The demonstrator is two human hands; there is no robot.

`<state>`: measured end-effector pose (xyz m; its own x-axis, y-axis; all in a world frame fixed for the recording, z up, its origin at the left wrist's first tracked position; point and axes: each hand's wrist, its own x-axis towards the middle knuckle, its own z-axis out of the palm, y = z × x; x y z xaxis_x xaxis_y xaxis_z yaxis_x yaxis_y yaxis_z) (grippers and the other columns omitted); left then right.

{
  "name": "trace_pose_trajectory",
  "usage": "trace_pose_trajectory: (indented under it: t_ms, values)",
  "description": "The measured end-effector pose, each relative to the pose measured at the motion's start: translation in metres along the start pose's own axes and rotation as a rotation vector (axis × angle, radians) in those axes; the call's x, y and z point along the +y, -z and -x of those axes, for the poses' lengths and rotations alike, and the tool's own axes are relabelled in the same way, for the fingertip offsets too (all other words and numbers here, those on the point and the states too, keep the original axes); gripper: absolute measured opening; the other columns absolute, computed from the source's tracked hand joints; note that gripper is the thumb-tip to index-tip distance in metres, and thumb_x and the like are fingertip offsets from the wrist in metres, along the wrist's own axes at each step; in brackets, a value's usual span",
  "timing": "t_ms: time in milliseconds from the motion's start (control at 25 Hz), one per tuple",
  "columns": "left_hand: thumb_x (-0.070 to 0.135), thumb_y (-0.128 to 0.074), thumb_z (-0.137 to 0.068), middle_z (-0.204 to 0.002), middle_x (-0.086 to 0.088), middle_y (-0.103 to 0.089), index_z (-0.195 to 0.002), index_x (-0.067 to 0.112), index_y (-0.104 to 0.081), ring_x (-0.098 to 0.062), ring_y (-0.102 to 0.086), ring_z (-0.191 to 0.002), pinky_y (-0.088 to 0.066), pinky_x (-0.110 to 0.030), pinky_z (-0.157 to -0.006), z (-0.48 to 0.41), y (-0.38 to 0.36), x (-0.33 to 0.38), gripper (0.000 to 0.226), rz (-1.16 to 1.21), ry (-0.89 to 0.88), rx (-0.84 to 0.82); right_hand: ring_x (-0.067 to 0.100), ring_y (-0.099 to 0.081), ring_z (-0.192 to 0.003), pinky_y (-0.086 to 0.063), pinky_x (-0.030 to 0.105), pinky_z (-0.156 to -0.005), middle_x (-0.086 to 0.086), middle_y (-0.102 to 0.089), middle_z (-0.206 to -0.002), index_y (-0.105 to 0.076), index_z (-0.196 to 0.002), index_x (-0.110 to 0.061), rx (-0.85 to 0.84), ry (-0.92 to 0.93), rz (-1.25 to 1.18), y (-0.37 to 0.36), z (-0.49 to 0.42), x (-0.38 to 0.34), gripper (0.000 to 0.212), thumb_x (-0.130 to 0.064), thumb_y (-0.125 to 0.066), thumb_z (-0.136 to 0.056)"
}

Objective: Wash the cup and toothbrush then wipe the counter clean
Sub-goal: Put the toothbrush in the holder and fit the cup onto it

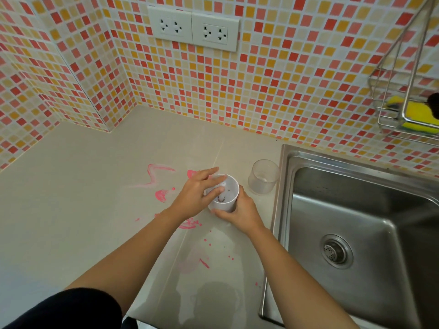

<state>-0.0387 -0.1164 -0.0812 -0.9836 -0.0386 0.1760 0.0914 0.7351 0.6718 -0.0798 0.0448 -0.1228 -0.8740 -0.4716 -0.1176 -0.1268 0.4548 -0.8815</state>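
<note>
Worktop [83, 210], pink-smeared, lying beside sink [392, 210]. I am seeing right grip [240, 210] wrapping white cup [224, 204] standing there; left grip [199, 193] resting over rim, hold unclear. Judging cup light, stiff, slippery; taking by wall.

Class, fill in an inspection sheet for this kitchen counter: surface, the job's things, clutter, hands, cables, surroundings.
Surface: beige counter streaked with pink smears and spots.
Job's things: white cup upright and held; toothbrush not clearly seen.
Clutter: clear cup upright beside the sink.
Hands: right hand grips the white cup's side; left hand lies over its rim, grip unclear.
Cables: nothing seen.
Surroundings: steel sink, wall sockets, yellow sponge in a wire rack, mosaic tiles.
</note>
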Motion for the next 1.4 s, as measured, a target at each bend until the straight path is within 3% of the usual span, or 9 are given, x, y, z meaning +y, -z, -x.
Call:
trace_pose_trajectory:
  t_ms: [160,240,400,560,640,840,1000,1240,1400]
  values:
    - [0.028,-0.054,-0.093,-0.144,0.004,-0.042,-0.141,0.020,-0.039,-0.012,-0.042,-0.131,-0.031,-0.019,-0.106,0.016,-0.006,-0.001,0.051,0.169,0.208,-0.035,0.006,-0.052,-0.113,-0.046,0.022,-0.092,-0.009,-0.053,-0.125,-0.039,-0.129,-0.028,-0.078,0.043,-0.019,0.001,-0.001,0.008,0.080,-0.021,-0.080,-0.061]
    - [0.034,-0.057,-0.086,-0.143,0.009,-0.042,-0.144,0.021,-0.032,-0.012,-0.042,-0.130,-0.035,-0.026,-0.107,0.015,-0.004,-0.003,0.065,0.233,0.250,-0.080,0.012,-0.050,-0.118,-0.043,0.027,-0.098,-0.002,-0.051,-0.128,-0.040,-0.130,-0.020,-0.011,0.007,0.008,0.008,0.001,0.023,0.075,-0.005,-0.069,-0.062]
    - [0.045,-0.064,-0.074,-0.145,0.016,-0.034,-0.148,0.024,-0.021,-0.009,-0.033,-0.135,-0.029,-0.028,-0.110,0.015,-0.004,-0.004,0.087,0.296,0.271,-0.190,0.030,-0.054,-0.103,-0.045,0.033,-0.083,0.013,-0.052,-0.110,-0.046,-0.113,-0.002,0.637,-0.246,0.011,0.041,0.000,0.033,0.049,0.004,-0.065,-0.069]
    - [0.048,-0.082,-0.060,-0.152,0.009,-0.026,-0.148,0.023,-0.019,-0.007,-0.028,-0.137,-0.024,-0.024,-0.110,0.012,-0.005,-0.001,0.111,0.189,0.263,-0.239,0.027,-0.037,-0.132,-0.032,0.032,-0.108,0.012,-0.035,-0.145,-0.023,-0.142,-0.005,0.424,-0.284,-0.003,0.064,-0.030,0.037,0.095,-0.007,-0.080,-0.066]
    - [0.044,-0.084,-0.060,-0.152,0.006,-0.029,-0.147,0.021,-0.021,-0.011,-0.030,-0.137,-0.024,-0.023,-0.110,0.009,-0.007,-0.003,0.110,0.141,0.248,-0.228,0.021,-0.038,-0.131,-0.031,0.027,-0.105,0.006,-0.039,-0.143,-0.023,-0.143,-0.012,0.359,-0.213,-0.031,0.066,-0.037,0.038,0.103,-0.015,-0.086,-0.061]
    - [0.034,-0.084,-0.063,-0.136,0.010,-0.044,-0.141,0.023,-0.028,-0.007,-0.043,-0.120,-0.031,-0.014,-0.093,0.005,-0.010,0.005,0.097,0.182,0.255,-0.203,0.022,-0.045,-0.127,-0.033,0.026,-0.102,0.006,-0.047,-0.138,-0.036,-0.137,-0.016,0.345,-0.181,-0.007,0.064,-0.047,0.048,0.093,-0.032,-0.086,-0.060]
    - [0.032,-0.086,-0.059,-0.129,0.012,-0.048,-0.137,0.027,-0.031,-0.007,-0.048,-0.115,-0.040,-0.021,-0.094,0.010,-0.019,0.005,0.095,0.299,0.315,-0.133,0.022,-0.044,-0.126,-0.034,0.025,-0.103,0.006,-0.046,-0.138,-0.036,-0.135,-0.014,0.343,-0.181,-0.020,0.062,-0.048,0.052,0.091,-0.030,-0.086,-0.061]
    - [0.026,-0.087,-0.058,-0.110,0.018,-0.055,-0.116,0.033,-0.038,0.003,-0.055,-0.100,-0.043,-0.009,-0.071,0.012,-0.025,0.015,0.077,0.402,0.412,-0.044,0.021,-0.043,-0.128,-0.031,0.020,-0.099,0.007,-0.044,-0.140,-0.034,-0.138,-0.013,0.357,-0.187,-0.032,0.058,-0.040,0.054,0.093,-0.028,-0.085,-0.062]
    - [0.027,-0.088,-0.056,-0.108,0.016,-0.056,-0.115,0.031,-0.039,0.000,-0.056,-0.098,-0.047,-0.017,-0.073,0.009,-0.024,0.018,0.077,0.386,0.426,-0.052,0.021,-0.042,-0.129,-0.030,0.020,-0.100,0.007,-0.043,-0.141,-0.034,-0.137,-0.013,0.357,-0.183,-0.031,0.057,-0.039,0.054,0.092,-0.027,-0.085,-0.062]
